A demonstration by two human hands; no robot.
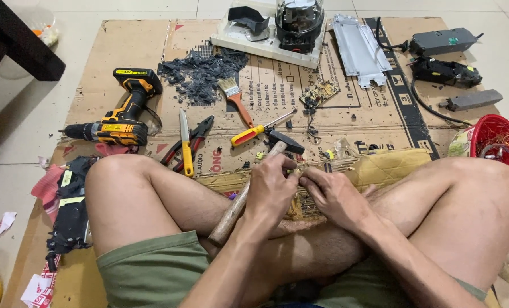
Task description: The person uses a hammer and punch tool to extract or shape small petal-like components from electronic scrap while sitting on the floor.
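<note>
Person sits cross-legged on cardboard sheet, hands together at centre of frame, just above the crossed shins. Left hand is wrapped round a hammer: wooden handle runs down-left toward lower centre, dark head at approx centre frame, just above the knuckles. Right hand presses on a brownish circuit board resting on the legs, fingertips touching the left hand; whether it grips the board or only pins it, can't tell.

Above the hands, mid-frame: red/yellow screwdriver, paintbrush, red-handled pliers, yellow-handled knife. Yellow/black cordless drill at centre left. Pile of dark plastic scraps upper centre-left. Red basket w/ wires at right edge.
</note>
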